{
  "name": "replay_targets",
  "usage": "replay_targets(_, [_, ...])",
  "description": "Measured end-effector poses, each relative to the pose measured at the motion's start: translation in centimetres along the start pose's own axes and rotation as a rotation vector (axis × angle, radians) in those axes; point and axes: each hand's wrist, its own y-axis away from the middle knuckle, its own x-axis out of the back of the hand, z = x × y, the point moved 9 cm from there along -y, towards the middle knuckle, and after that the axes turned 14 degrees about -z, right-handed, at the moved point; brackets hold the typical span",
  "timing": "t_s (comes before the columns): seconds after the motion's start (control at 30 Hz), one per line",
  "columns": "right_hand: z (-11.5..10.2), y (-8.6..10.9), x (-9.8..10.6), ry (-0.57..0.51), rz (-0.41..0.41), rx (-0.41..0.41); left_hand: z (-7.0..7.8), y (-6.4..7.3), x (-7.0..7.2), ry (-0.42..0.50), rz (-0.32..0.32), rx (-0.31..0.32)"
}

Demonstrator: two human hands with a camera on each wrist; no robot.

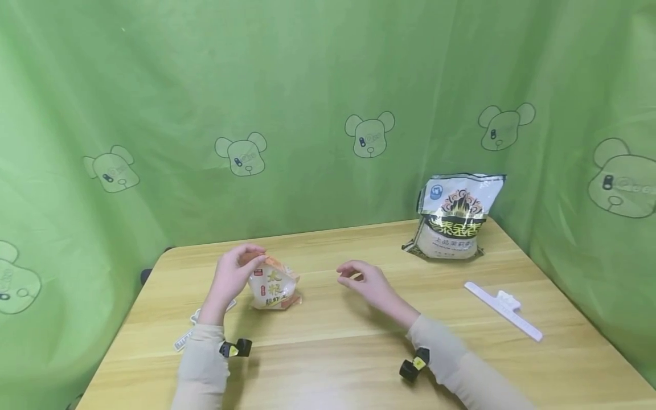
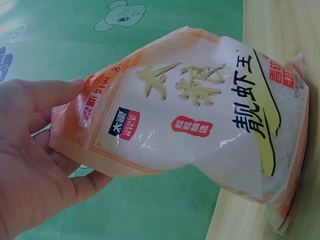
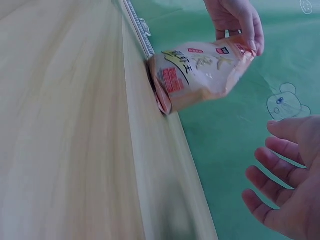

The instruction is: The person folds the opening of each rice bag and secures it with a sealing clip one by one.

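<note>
A small rice bag [image 1: 275, 287], white with orange ends, stands on the table left of the middle. My left hand [image 1: 237, 273] pinches its orange top edge between thumb and fingers; in the left wrist view the thumb lies on the front of the rice bag [image 2: 165, 105] and the fingers go behind it. To the right of the bag, my right hand [image 1: 370, 285] hovers over the table and holds nothing. The right wrist view shows the fingers of this right hand [image 3: 295, 175] loosely bent and spread, apart from the bag.
At the back right stands a larger rice bag [image 1: 456, 219]. A pale lilac sealing clip [image 1: 502, 310] lies at the right of the wooden table [image 1: 328, 353]. Another, whitish clip [image 1: 184, 340] is partly hidden beneath my left forearm. A green curtain [image 1: 307, 85] hangs behind.
</note>
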Motion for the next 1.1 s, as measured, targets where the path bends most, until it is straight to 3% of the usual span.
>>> replay_targets(0.63, [3.7,4.8,7.1,0.094,0.091,-0.065,-0.2,0.0,0.0,0.011,-0.002,0.013])
replay_targets(1.1, [6.4,8.4,11.1,0.146,0.143,-0.181,-0.3,-0.1,0.0,0.021,-0.005,0.000])
